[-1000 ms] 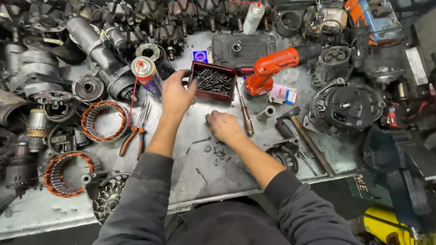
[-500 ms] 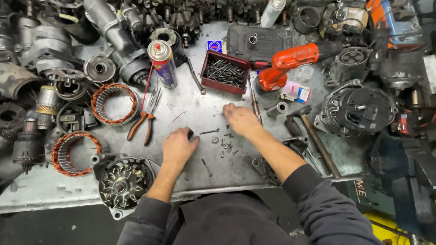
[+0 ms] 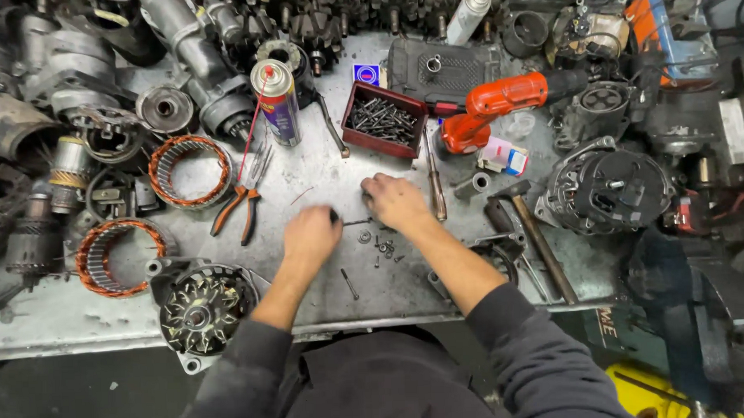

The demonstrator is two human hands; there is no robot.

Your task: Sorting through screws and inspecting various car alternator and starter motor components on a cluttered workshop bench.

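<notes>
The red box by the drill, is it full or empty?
Partly full. The red box has no lid on, and a dark pile of bolts covers its bottom, below the rim.

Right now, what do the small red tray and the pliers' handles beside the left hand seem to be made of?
The red tray looks like painted sheet metal or hard plastic: thin straight walls and a dull sheen, so I cannot say which. It holds dark screws. The pliers have orange handles, probably a rubber or plastic coating with a matte look, over grey steel jaws.

Bare bench point(image 3: 305, 182) ahead; red tray point(image 3: 383, 119) beyond.
</notes>
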